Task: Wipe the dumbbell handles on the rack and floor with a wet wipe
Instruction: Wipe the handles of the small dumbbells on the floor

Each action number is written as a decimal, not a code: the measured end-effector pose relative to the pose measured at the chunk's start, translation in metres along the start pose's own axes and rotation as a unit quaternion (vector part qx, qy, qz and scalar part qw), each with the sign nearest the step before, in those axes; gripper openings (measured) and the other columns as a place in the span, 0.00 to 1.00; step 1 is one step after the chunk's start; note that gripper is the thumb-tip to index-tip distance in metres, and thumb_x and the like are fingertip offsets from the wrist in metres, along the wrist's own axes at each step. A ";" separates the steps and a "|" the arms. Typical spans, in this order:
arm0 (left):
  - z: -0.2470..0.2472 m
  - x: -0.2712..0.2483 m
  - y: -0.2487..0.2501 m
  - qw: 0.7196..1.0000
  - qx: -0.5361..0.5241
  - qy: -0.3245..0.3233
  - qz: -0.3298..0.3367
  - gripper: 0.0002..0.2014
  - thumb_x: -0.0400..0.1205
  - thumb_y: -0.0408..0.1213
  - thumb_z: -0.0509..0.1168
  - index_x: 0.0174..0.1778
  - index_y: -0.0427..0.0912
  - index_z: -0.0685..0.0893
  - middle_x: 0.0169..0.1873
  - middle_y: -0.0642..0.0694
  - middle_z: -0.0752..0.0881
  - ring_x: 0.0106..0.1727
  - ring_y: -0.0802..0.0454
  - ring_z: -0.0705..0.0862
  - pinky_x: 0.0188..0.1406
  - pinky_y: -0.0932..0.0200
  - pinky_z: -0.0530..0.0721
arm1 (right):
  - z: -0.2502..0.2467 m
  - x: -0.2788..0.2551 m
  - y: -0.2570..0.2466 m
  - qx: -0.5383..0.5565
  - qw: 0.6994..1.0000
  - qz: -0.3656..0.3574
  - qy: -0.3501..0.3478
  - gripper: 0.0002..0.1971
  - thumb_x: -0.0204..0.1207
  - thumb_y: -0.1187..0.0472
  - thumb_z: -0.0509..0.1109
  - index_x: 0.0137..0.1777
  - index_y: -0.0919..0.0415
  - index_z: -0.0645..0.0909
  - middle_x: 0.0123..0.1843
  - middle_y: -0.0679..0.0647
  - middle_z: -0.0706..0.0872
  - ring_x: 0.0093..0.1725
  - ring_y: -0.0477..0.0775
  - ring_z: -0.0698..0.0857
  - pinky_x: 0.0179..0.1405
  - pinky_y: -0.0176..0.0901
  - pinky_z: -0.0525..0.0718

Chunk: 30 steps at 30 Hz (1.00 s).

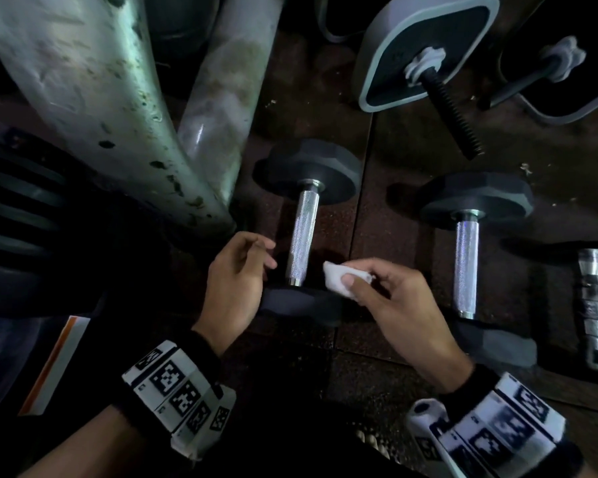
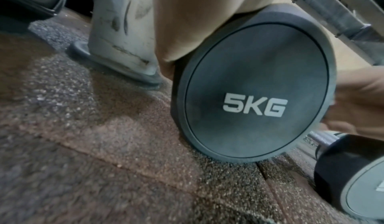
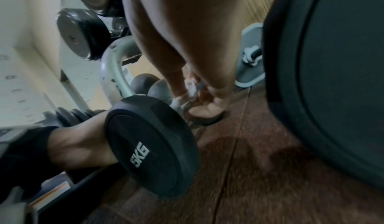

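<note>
- Rack upright (image 1: pixel 94 98): big pale metal tube w/ chipped paint, foot on the rubber floor (image 1: pixel 377 374). Fixed, so it's the landmark here.
- 5KG dumbbell (image 1: pixel 302 236): on the floor just right of the rack upright's foot, lying along the view, far head away, near head by the wrists. Rubber heads, probably dense & heavy enough to stay put under a wipe, though round-ish heads could roll sideways. Knurled steel handle (image 1: pixel 301 243) is stiff, rough, not slippery; wipe will likely drag on it.
- 2nd dumbbell (image 1: pixel 470 250): further right of the upright, parallel to the first, untouched; handle bare.
- Left hand (image 1: pixel 235 288): btwn upright foot & the handle, fingers loosely curled, grip holds nothing; heel seems against the near head (left wrist view), good spot to brace vs roll.
- Right hand (image 1: pixel 397 305): right of the handle, thumb & fingers pinching the wipe.
- Wet wipe (image 1: pixel 339 281): small white wad, soft, limp; just beside the handle's near end, contact unclear. Best wrapped round the knurl, not dabbed.
</note>
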<state>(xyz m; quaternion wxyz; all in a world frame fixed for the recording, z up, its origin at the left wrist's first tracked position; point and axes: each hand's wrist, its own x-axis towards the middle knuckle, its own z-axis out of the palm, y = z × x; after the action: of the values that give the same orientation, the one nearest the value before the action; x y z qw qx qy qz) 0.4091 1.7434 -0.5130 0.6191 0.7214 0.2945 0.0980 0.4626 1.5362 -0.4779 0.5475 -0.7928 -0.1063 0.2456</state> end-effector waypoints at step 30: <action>-0.038 0.025 0.031 0.981 0.146 -0.130 0.011 0.07 0.81 0.33 0.72 0.37 0.42 0.83 0.33 0.44 0.88 0.36 0.59 0.82 0.42 0.60 0.81 | 0.042 0.024 -0.024 0.140 0.986 0.086 0.042 0.05 0.84 0.61 0.71 0.56 0.56 0.86 0.42 0.55 0.88 0.38 0.40 0.86 0.39 0.28 0.81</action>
<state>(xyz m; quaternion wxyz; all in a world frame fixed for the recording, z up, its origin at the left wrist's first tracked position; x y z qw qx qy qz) 0.4196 1.7871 -0.4811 0.5389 0.8139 0.2145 -0.0339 0.4648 1.5899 -0.4737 0.6338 -0.7244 0.0207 0.2704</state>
